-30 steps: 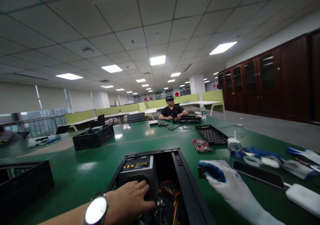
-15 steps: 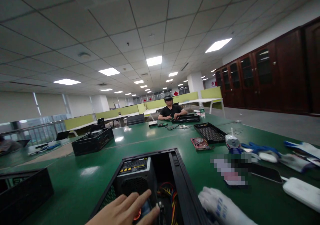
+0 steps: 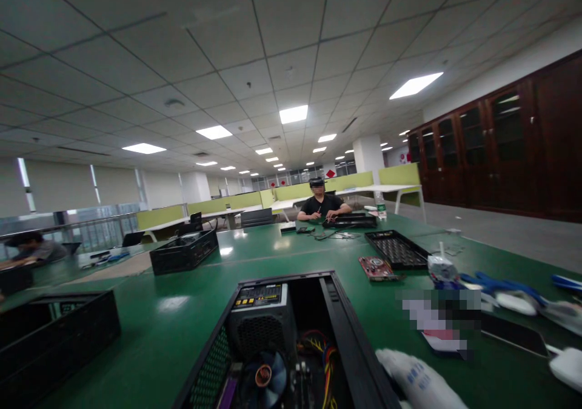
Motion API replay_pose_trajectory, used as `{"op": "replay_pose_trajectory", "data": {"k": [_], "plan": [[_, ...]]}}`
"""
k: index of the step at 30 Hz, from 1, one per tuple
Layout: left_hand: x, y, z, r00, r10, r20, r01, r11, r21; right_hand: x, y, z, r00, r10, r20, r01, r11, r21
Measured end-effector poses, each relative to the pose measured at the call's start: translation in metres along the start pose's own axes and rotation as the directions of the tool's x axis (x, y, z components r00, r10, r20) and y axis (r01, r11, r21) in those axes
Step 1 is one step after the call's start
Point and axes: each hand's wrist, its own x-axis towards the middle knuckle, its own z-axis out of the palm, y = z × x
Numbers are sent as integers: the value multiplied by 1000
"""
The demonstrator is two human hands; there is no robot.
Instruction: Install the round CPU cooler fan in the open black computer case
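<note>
An open black computer case [image 3: 349, 318] lies in front of me at the bottom middle. Inside it are a grey power supply [image 3: 262, 327] with a label, a cooling fan [image 3: 262, 375], a purple strip [image 3: 228, 392] and several coloured wires [image 3: 328, 360]. At the case's right side is what looks like my right hand [image 3: 421, 377] in a white glove with blue print. Its fingers are hidden, so neither their closure nor a hold on the case can be made out. My left hand is out of view.
On the green table [image 3: 173, 330] are black cases at left [image 3: 63, 336] and farther back [image 3: 184, 252], a red circuit board [image 3: 376, 268], a black panel [image 3: 395, 248], a phone [image 3: 513, 333] and blue-white gloves [image 3: 504, 288]. A person [image 3: 324, 206] sits opposite; another [image 3: 39, 248] is at far left.
My bare left hand, its fingers spread over the fan inside the case, has left the view. The camera has turned slightly left. The white glove stays beside the case.
</note>
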Motion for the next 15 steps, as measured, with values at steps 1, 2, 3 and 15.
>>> {"op": "replay_pose_trajectory", "data": {"k": [1, 2, 3, 15], "plan": [[-3, 7, -7, 1000, 1, -6, -1, 1000, 7, 2, 4, 1, 999, 38, -34, -37, 998, 45], [-6, 15, -15, 1000, 1, -10, -1, 1000, 5, 4, 8, 2, 996, 71, -59, -66, 995, 78], [-8, 22, -24, 1000, 5, -15, -5, 1000, 1, 5, 12, 2, 993, 94, -74, -86, 991, 100], [90, 30, 52, 981, -156, 116, 191, 652, -734, 3, 27, 12, 990, 112, -90, -116, 993, -37]]}}
